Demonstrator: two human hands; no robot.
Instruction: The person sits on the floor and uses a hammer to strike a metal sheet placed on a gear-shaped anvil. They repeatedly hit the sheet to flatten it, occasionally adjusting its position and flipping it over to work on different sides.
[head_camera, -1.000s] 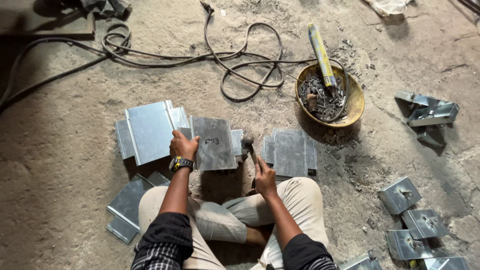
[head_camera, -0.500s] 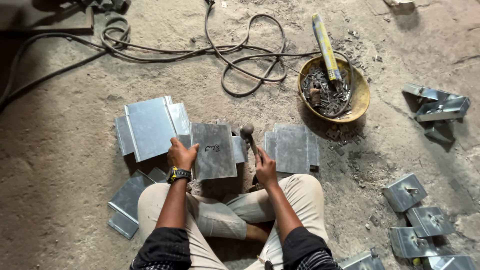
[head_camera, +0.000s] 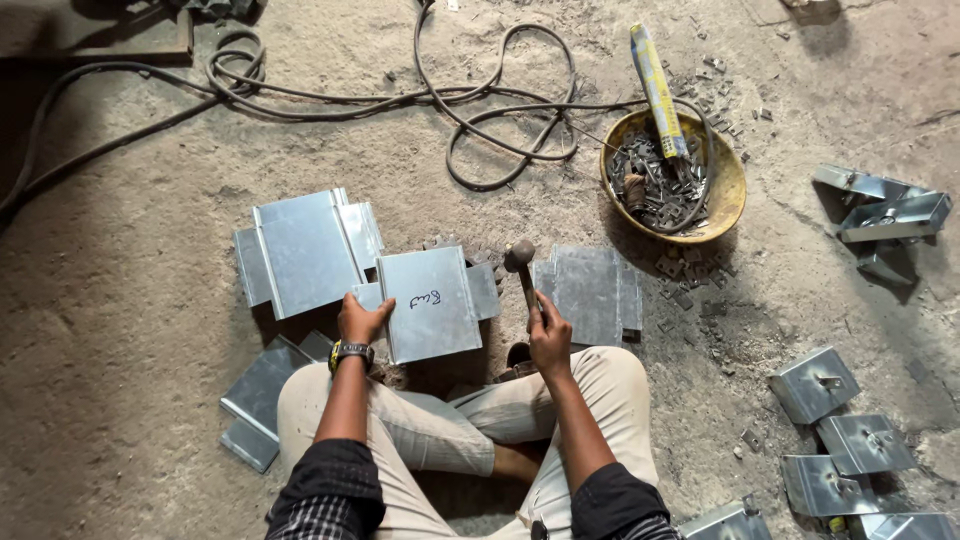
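I sit cross-legged on a concrete floor. My left hand (head_camera: 362, 318), with a watch at the wrist, grips the near left corner of a flat metal sheet piece (head_camera: 432, 302) with handwriting on it, lying in front of my knees. My right hand (head_camera: 549, 335) holds a hammer (head_camera: 522, 266) by its handle, the round head raised just right of that sheet. A stack of similar sheets (head_camera: 302, 250) lies to the left. Another stack (head_camera: 590, 290) lies to the right.
A yellow bowl (head_camera: 727, 190) of small metal scraps with a yellow rod (head_camera: 658, 88) stands at upper right. Black cables (head_camera: 480, 100) loop across the far floor. Folded metal brackets (head_camera: 838, 440) lie at right and lower right. More sheets (head_camera: 255, 400) lie by my left knee.
The head camera has shifted slightly. My left hand has slid to the sheet's near left corner. The hammer stays raised in my right hand.
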